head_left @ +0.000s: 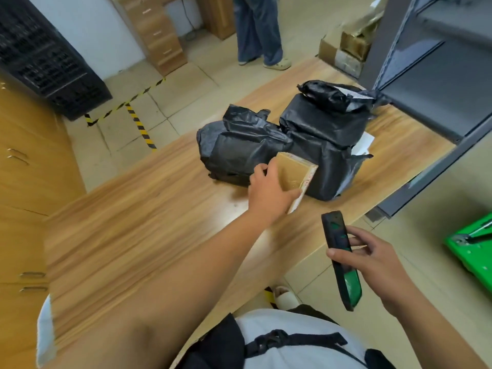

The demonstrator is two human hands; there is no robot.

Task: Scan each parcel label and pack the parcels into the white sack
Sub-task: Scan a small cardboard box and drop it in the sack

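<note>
My left hand [269, 191] grips a small brown cardboard parcel [295, 174], tilted just above the wooden table [149, 225] in front of the black parcels. My right hand [372, 258] holds a black and green handheld scanner [339, 258] over the table's near right edge, apart from the box. Three black plastic-wrapped parcels stand behind: a left one [239, 153], a large right one [327, 145], and a small one [332, 95] lying on top of the large one. A strip of white fabric [44, 331] shows at the table's near left edge; I cannot tell whether it is the sack.
A grey metal shelf unit [431, 83] stands at the right, close to the parcels. A green trolley [471, 249] sits on the floor at right. Wooden cabinets [24, 161] line the left. Another person's legs [258, 30] are at the back, near open cardboard boxes [346, 49].
</note>
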